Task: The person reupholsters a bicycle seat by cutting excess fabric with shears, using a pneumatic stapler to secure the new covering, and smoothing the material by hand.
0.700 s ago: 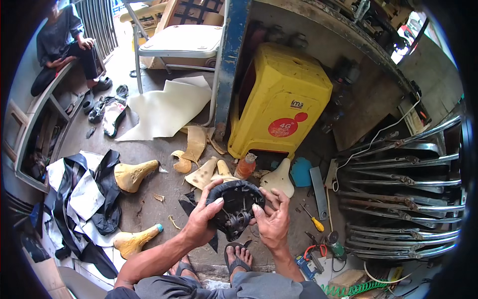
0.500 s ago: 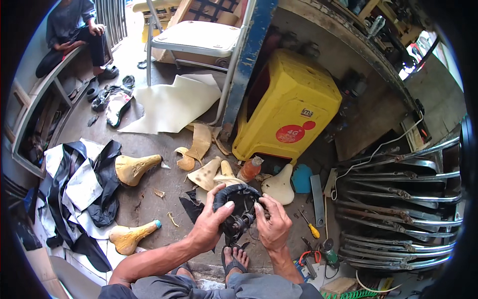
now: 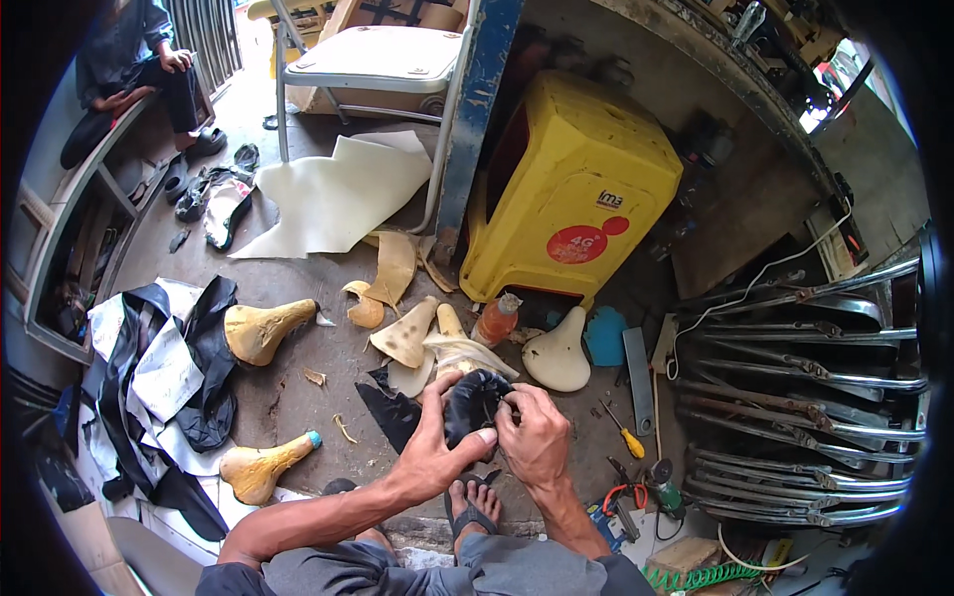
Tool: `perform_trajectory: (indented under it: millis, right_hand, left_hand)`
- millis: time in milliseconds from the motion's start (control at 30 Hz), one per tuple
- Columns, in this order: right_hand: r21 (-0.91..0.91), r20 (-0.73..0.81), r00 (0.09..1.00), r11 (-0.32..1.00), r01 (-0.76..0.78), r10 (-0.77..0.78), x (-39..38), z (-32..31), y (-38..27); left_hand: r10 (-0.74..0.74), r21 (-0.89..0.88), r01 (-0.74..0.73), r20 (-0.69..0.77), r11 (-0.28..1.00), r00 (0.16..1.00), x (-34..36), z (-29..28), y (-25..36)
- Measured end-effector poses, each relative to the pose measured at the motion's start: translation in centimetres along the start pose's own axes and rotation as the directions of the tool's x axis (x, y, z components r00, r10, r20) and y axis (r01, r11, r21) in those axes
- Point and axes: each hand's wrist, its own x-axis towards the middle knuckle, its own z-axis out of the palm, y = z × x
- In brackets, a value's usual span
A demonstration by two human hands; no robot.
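Observation:
A bicycle saddle (image 3: 473, 409) with a shiny black cover is held up between my two hands, above my feet. My left hand (image 3: 435, 442) clasps its left side, thumb across the cover and fingers behind. At the right edge my right hand (image 3: 535, 435) pinches the black cover with bent fingers; the fingertips are partly hidden. Just beyond lie pale foam pieces (image 3: 405, 336) and a bottle of orange liquid (image 3: 497, 320). A cream bare saddle (image 3: 558, 356) rests right of the bottle. Black cloth scraps (image 3: 388, 409) lie beside my left hand.
Two yellowish bare saddles, one upper (image 3: 266, 332) and one lower (image 3: 260, 467), lie left by black and white sheeting (image 3: 169, 382). A yellow plastic stool (image 3: 586, 189) stands ahead. Right are a screwdriver (image 3: 632, 442), red-handled pliers (image 3: 626, 495) and stacked metal frames (image 3: 795, 397). Someone sits far left (image 3: 129, 70).
The saddle has turned over: its metal-fitted underside faced me before, and the smooth black cover shows now. Both hands have shifted their grip on it. The view has moved slightly.

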Motion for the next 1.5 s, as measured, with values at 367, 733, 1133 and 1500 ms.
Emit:
perform_trajectory:
  millis: [367,733,1133,1500]
  right_hand:
    - [0.246,0.303,0.952,0.969,-0.024,-0.054,-2.4,2.1,1.1]
    - [0.202,0.473,0.879,0.966,-0.164,0.05,-3.3,2.4,3.0]
    - [-0.149,0.335,0.863,0.926,-0.347,0.377,-10.1,0.3,14.3]
    - [-0.369,0.455,0.613,0.763,-0.531,0.646,-20.2,-0.1,18.5]
  left_hand:
    - [-0.079,-0.162,0.1,0.13,0.982,0.988,0.5,-0.6,-7.3]
    - [-0.31,-0.13,0.335,0.179,0.933,0.934,-0.4,-2.9,-11.4]
    - [-0.437,-0.327,0.456,0.133,0.828,0.889,-0.1,-6.3,-13.3]
    - [-0.501,-0.346,0.545,0.215,0.764,0.838,-0.4,-7.4,-14.5]
